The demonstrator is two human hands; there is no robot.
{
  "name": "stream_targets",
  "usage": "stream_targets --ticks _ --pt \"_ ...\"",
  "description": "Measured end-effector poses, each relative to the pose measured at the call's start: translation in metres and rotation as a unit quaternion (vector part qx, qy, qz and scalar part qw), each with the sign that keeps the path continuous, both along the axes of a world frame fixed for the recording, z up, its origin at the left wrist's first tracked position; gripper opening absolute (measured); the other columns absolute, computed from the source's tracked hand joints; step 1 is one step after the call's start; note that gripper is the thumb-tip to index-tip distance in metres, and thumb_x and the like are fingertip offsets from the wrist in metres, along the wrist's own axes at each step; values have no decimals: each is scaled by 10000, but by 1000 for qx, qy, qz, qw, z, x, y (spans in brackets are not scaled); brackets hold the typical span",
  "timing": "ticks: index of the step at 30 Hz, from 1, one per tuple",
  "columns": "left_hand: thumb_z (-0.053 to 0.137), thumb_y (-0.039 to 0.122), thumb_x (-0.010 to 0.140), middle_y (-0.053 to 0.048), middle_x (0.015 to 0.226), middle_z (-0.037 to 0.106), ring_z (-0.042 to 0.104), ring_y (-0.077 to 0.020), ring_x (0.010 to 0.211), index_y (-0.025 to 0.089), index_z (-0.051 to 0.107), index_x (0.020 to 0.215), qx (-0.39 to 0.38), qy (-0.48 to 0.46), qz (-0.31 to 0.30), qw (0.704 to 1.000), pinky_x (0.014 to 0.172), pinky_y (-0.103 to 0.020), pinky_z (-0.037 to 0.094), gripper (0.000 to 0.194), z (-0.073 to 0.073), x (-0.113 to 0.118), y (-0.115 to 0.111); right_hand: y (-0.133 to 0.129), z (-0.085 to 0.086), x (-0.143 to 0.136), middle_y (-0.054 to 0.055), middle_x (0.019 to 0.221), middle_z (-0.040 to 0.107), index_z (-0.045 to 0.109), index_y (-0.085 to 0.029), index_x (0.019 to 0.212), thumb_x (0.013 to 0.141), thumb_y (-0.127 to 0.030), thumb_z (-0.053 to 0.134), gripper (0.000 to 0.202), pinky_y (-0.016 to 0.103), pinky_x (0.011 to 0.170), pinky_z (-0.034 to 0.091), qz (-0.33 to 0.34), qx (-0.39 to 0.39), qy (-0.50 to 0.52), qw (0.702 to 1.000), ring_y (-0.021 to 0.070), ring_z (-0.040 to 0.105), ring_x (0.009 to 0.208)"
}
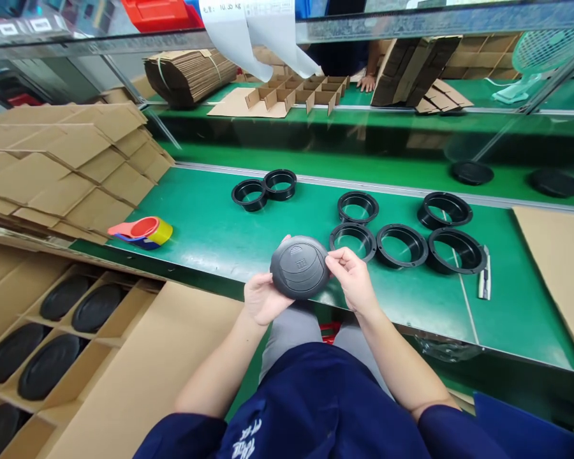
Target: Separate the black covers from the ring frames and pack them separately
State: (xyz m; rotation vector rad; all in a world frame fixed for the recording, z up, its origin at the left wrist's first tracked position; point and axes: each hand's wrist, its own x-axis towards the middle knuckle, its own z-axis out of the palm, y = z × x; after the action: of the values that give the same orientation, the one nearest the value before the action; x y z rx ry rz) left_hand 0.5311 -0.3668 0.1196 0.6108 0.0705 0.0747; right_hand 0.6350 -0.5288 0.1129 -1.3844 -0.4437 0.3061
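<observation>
A round black plastic cover [300,268] with curved ridges and a small moulded mark is held in front of my body, its face turned up toward me. My left hand [264,299] cups it from the left and below, the fingers mostly hidden behind it. On its right rim, my right hand [354,277] pinches the edge between thumb and fingers. Just beyond, black rings [400,245] stand on the green work surface [205,223]. Another pair of black rings [280,185] touch each other farther back.
At left, a divided carton [52,408] holds several black round parts beside stacked cardboard [52,166]. Tape rolls [146,231] lie near the front edge; a white-handled cutter [485,274] lies right. Behind are cardboard dividers [296,95], another person's hand [366,83] and a fan [540,54].
</observation>
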Motion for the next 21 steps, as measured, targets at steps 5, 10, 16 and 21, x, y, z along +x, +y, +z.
stream_targets --ticks 5,10,16,21 --pt "635 722 854 -46 1547 502 337 -333 1509 357 479 1485 3 3 49 999 1206 -566 342 745 1 8 -13 -4 -1 -4 61 934 668 671 -227 1051 921 -509 660 311 370 748 559 -15 -71 -129 989 204 623 814" --pt "580 794 842 -62 1538 515 396 -353 1472 336 487 1487 -5 33 27 999 1175 -582 386 797 5 8 -18 -4 7 6 104 1367 541 737 -319 1211 1007 -475 545 321 562 1147 357 -36 -185 -430 883 314 438 1290" --pt "585 797 822 -108 1480 565 482 -391 1406 319 474 1512 9 39 -4 999 1172 -622 374 847 9 10 -21 2 11 16 102 1323 570 790 -262 1030 1067 -561 307 570 520 1165 343 29 -195 -411 890 298 405 1307" --pt "515 836 823 -143 1431 598 552 -420 1329 325 454 1525 -1 41 -24 999 1089 -699 420 871 14 16 -17 -4 18 18 94 1324 570 761 -274 1140 1074 -577 264 585 482 1155 373 3 -143 -319 937 258 483 1287"
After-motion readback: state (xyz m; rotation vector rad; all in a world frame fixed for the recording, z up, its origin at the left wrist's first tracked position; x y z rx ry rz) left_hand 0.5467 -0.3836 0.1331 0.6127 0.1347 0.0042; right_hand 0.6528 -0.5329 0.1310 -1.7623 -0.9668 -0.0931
